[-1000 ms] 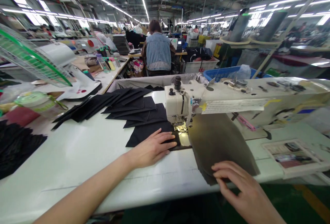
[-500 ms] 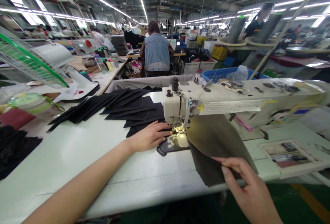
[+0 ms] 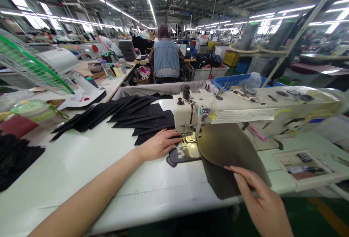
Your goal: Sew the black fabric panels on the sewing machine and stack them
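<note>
A sewing machine (image 3: 226, 102) stands on the pale table, its lamp lighting the needle plate (image 3: 191, 140). Just left of the presser foot lies my left hand (image 3: 159, 145), fingers stretched out flat, fingertips close to the plate. Black folded fabric pieces (image 3: 147, 118) overlap in a trail behind and to the left of it. On the right, a stack of dark fabric panels (image 3: 223, 144) rests partly under the machine arm. My right hand (image 3: 259, 193) pinches the curved edge of the top panel, slightly lifted from those below.
A white fan with a green rim (image 3: 68, 73) and a lidded container (image 3: 34, 111) stand at the left. More black fabric (image 3: 16, 160) is piled at the left edge. A tray of small tools (image 3: 305, 168) is set in the table at right. Ahead, a person in a denim vest (image 3: 166, 58) sits.
Both hands stay in nearly the same place. My right hand's fingers have shifted slightly along the panel edge. The camera view has moved a little.
</note>
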`<state>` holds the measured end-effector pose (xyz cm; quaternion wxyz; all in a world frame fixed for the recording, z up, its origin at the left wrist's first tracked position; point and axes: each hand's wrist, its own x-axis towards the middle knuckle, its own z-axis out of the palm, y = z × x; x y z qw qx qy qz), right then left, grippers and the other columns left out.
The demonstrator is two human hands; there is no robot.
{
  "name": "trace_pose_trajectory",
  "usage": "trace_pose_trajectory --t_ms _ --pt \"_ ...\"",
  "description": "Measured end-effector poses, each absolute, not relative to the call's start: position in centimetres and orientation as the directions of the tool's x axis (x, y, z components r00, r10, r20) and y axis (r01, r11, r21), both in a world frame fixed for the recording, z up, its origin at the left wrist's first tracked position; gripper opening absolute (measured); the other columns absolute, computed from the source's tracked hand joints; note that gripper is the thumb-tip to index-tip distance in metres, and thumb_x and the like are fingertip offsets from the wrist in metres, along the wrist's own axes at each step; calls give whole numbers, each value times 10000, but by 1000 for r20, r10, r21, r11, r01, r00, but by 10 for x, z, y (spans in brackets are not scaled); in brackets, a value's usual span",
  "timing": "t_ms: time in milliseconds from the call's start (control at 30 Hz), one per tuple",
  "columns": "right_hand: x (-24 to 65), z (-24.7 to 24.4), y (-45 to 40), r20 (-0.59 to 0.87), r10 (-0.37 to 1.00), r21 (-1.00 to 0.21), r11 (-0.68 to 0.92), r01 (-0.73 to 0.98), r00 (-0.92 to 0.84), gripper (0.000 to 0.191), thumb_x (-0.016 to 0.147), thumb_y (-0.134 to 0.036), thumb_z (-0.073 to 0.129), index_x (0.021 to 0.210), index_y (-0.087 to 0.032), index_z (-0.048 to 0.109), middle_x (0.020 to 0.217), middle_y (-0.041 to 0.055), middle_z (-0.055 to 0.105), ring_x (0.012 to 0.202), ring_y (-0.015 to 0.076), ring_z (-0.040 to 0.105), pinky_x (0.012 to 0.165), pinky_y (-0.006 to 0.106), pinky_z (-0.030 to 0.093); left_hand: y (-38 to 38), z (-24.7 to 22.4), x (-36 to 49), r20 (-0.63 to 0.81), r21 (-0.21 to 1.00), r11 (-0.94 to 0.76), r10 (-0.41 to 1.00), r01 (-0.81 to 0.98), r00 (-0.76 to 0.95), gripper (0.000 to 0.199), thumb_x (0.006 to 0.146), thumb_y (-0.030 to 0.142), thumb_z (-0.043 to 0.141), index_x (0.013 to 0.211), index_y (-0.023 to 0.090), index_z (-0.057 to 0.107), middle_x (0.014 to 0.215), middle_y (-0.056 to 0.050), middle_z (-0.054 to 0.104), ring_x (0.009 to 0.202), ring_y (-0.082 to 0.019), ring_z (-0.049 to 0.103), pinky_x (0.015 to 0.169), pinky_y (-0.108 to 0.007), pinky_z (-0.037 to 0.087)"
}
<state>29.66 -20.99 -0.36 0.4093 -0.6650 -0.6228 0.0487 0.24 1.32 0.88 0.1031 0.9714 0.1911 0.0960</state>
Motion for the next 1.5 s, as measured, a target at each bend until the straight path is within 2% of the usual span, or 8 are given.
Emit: trace_pose_trajectory --t_ms 500,600,700,833,1000,1167,1367,1500 --pt "255 11 -210 650 729 -275 489 828 -215 255 952 -172 556 1186 -220 645 1093 28 782 974 169 761 890 235 597 -40 22 18 189 133 -762 647 634 738 350 971 265 575 1297 151 631 1204 -178 700 1174 -343 635 1041 -544 464" --pt "239 6 -215 614 711 -249 588 770 -344 296 925 -139 557 1200 -220 629 1076 17 787 942 155 767 851 205 602 -79 26 26 224 253 -930 324 266 919 614 923 338 643 1492 202 459 1458 -139 572 1422 -339 448 1191 -531 338" --pt "228 -2 -223 582 705 -212 614 760 -406 319 898 -227 629 1215 -207 607 1085 33 785 941 178 768 845 238 615 -98 24 21 213 424 -904 160 57 964 400 995 230 493 1383 178 578 1357 -109 666 1369 -244 537 1210 -402 361" --pt "232 -17 -231 525 754 -168 546 821 -394 496 793 -397 706 1212 -154 602 1262 145 711 1090 307 722 885 409 629 -111 28 -6 161 515 -841 284 165 945 365 983 154 453 1287 137 653 1292 -131 704 1280 -239 621 1139 -356 462" --pt "238 -24 -233 420 730 -152 642 752 -539 329 834 -302 680 1153 -233 639 1331 107 680 1151 270 697 907 350 610 -137 51 -47 3 597 -715 456 364 890 403 992 168 459 1346 220 645 1337 -90 683 1287 -224 618 1123 -345 478" --pt "229 -4 -222 439 716 -335 691 640 -543 317 870 -181 597 1173 -255 654 1321 60 693 1177 232 681 1021 348 542 -142 70 -69 -119 743 -466 616 481 779 327 1027 322 467 1210 310 738 1251 -49 734 1149 -226 696 1022 -325 537" --pt "224 2 -168 141 990 -843 127 523 -13 177 916 -313 551 965 -238 703 886 36 769 837 209 740 765 301 595 -113 57 -70 -191 751 -171 868 638 458 493 955 572 472 709 212 701 779 -34 741 703 -224 689 687 -300 562" --pt "207 -17 -138 118 977 -843 5 537 177 475 860 -327 628 1320 -221 579 1040 86 760 989 273 738 849 404 587 -93 35 -51 -144 727 -110 941 677 307 391 912 550 497 871 211 686 875 -40 752 797 -256 702 725 -322 550"
